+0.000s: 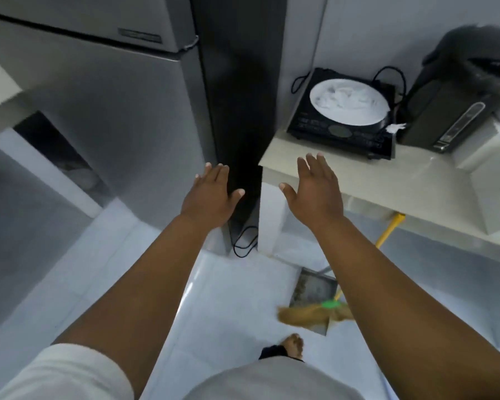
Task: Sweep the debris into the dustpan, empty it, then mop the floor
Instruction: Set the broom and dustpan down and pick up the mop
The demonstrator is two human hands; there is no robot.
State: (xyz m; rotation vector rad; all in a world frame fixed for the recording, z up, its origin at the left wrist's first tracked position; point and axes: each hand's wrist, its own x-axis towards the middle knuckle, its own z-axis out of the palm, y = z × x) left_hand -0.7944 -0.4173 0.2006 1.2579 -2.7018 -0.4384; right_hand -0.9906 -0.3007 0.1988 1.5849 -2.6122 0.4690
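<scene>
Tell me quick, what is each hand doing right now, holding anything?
Left hand: open, fingers straight, holding nothing.
Right hand: open, fingers straight, holding nothing.

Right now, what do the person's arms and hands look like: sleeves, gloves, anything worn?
The left hand and right hand are bare: no gloves, rings or watch visible. The forearms are uncovered. A short off-white sleeve covers the left upper arm; the right arm's sleeve is out of frame.
</scene>
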